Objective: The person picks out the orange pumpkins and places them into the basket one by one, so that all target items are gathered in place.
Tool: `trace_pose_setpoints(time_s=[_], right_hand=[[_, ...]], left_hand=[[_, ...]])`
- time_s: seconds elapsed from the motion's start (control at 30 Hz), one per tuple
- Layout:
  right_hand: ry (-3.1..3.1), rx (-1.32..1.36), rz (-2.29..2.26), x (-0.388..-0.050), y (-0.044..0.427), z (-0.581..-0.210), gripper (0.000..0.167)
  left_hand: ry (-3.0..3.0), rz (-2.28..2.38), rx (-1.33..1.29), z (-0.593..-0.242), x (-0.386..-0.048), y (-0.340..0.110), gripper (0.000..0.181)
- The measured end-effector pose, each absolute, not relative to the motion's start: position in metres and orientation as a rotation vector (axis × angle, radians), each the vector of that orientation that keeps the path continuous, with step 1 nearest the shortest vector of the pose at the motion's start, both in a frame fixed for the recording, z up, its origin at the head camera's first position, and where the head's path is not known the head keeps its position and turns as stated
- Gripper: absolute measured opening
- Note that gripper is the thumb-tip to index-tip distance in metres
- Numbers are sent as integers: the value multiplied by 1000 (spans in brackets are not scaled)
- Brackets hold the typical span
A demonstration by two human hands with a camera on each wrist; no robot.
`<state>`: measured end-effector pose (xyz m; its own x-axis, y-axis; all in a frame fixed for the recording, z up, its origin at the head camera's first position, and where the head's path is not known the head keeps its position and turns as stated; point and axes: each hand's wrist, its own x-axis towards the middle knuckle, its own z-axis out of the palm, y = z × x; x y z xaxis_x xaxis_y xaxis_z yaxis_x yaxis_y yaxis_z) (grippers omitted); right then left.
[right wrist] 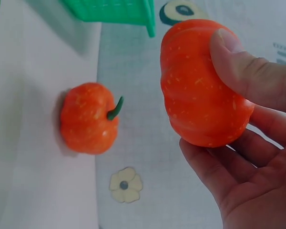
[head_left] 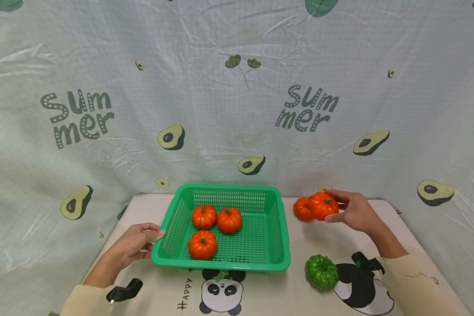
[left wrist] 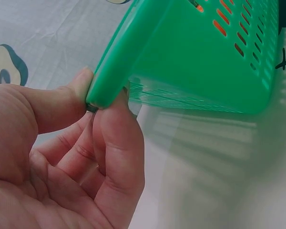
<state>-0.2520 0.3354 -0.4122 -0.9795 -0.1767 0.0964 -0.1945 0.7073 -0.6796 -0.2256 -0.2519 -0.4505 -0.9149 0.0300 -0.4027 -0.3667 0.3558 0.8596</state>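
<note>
My left hand point(head_left: 136, 243) pinches the left rim of a green plastic basket point(head_left: 221, 266); in the left wrist view the thumb lies over the rim point(left wrist: 109, 76) with fingers beneath it. Inside the basket are three small orange pumpkins, one at the back left point(head_left: 203, 217), one beside it point(head_left: 229, 220) and one in front point(head_left: 202, 245). To the right of the basket, my right hand point(head_left: 355, 213) holds another orange pumpkin point(head_left: 323, 206) above the table, between thumb and fingers. Just left of it in the head view, an orange pumpkin point(head_left: 302, 209) with a green stem sits on the table.
A green pumpkin point(head_left: 321, 273) stands on the table right of the basket's front corner. The pale table point(head_left: 292, 289) carries panda prints. A patterned curtain point(head_left: 221, 109) hangs directly behind the table and along its sides.
</note>
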Motion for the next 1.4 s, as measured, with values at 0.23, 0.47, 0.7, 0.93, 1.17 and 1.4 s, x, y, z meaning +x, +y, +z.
trace_pose_setpoints(time_s=[0.23,0.47,0.7,0.93,1.17,1.4], right_hand=[[-2885,406,1132,-249,326,-409,79],[-2880,488,1147,-248,318,-408,78],[-2880,527,1200,-248,309,-407,79],[-2846,614,1270,-247,301,-409,79],[-2838,671,1233,-248,291,-410,78],[-2866,686,1230,-249,279,-410,78]], left_hand=[[2270,1583,-300,-452,-225,-252,32],[2273,1570,-310,-452,-224,-254,36],[2273,1576,-305,-451,-224,-253,36],[2273,1587,-290,-451,-223,-252,33],[2276,1593,-285,-450,-222,-251,32],[2283,1590,-284,-450,-223,-251,33]])
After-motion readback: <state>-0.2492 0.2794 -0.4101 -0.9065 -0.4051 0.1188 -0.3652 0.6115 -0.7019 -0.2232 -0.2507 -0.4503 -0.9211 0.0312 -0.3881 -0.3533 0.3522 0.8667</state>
